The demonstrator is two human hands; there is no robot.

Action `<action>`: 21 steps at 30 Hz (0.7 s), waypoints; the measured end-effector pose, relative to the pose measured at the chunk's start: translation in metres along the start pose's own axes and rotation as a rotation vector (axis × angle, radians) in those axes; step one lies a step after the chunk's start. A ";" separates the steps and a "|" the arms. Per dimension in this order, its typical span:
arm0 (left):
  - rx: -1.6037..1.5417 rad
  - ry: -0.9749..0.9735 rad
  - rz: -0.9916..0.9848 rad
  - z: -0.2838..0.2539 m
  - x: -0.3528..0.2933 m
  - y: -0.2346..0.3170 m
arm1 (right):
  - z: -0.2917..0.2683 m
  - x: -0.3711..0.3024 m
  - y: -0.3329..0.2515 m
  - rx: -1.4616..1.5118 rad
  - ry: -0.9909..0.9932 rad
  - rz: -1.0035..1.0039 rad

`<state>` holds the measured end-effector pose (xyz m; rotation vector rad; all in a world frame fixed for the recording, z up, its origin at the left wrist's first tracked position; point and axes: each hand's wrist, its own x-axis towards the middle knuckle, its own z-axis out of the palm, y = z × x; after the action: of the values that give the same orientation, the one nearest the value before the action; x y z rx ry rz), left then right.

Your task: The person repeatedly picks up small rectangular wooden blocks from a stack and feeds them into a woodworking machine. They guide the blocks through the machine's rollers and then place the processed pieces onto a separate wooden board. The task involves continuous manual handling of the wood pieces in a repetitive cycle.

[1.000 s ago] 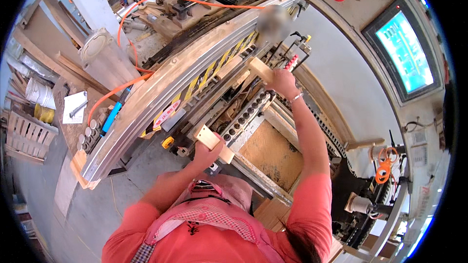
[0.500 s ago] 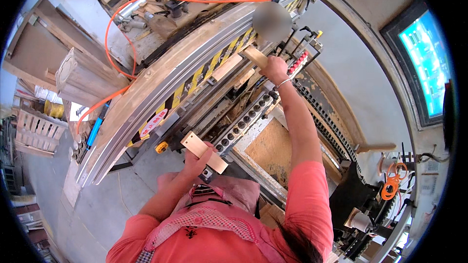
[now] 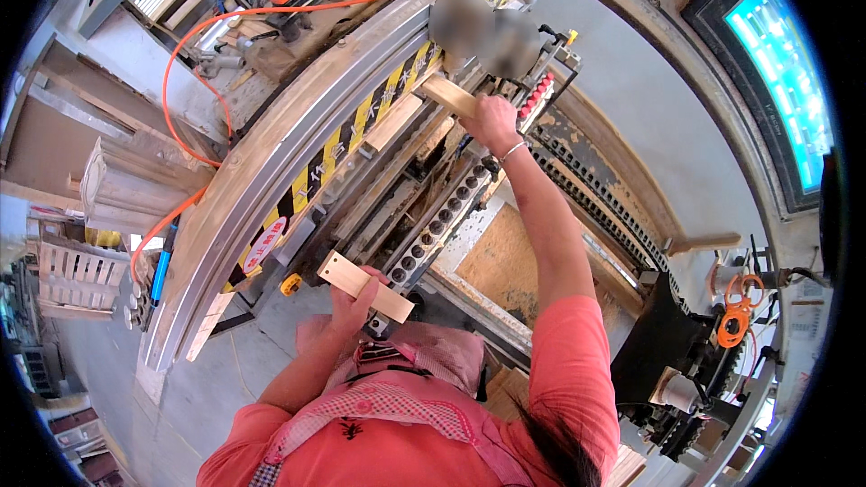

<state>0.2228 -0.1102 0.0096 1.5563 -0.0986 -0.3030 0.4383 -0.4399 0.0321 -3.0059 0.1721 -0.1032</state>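
In my left hand (image 3: 353, 307) is a short pale wooden board (image 3: 345, 275), gripped across its middle with the thumb on top. A small drilled hole shows near its far end. Reaching far forward, my right hand (image 3: 494, 124) is closed round the near end of a second wooden board (image 3: 449, 96). That board points toward the striped machine beam (image 3: 365, 117). Just left of it, a third wood piece (image 3: 394, 123) lies against the beam. A row of round black holes or cups on a metal rail (image 3: 439, 227) runs between my hands.
An orange hose (image 3: 307, 8) loops over the long curved beam. At the right stands a lit screen (image 3: 783, 81). Red knobs (image 3: 536, 96) sit past my right hand, and a sawdust-covered panel (image 3: 502, 257) lies under my right forearm. Orange scissors (image 3: 738, 311) hang at the right.
The view has shifted, so the machine appears further left. The board in my left hand has turned a little flatter. Both hands keep their grip.
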 end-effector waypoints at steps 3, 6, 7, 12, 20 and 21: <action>-0.073 0.036 -0.029 0.003 -0.002 0.002 | 0.000 -0.001 -0.004 -0.005 0.033 0.015; -0.092 0.036 -0.028 0.003 -0.001 0.003 | 0.001 0.000 -0.003 -0.011 0.032 0.022; -0.066 0.020 -0.029 0.002 -0.001 0.003 | 0.002 0.000 -0.003 -0.010 0.033 0.021; -0.016 -0.032 -0.032 -0.002 -0.001 0.003 | 0.007 0.003 -0.004 -0.014 0.048 0.006; -0.078 -0.004 -0.025 0.002 0.000 0.009 | 0.000 0.012 -0.018 -0.038 -0.014 0.039; -0.105 0.018 -0.037 0.003 0.000 0.010 | 0.001 0.012 -0.017 -0.030 -0.005 0.039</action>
<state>0.2229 -0.1133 0.0193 1.4580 -0.0395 -0.3187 0.4518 -0.4241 0.0345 -3.0303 0.2343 -0.0902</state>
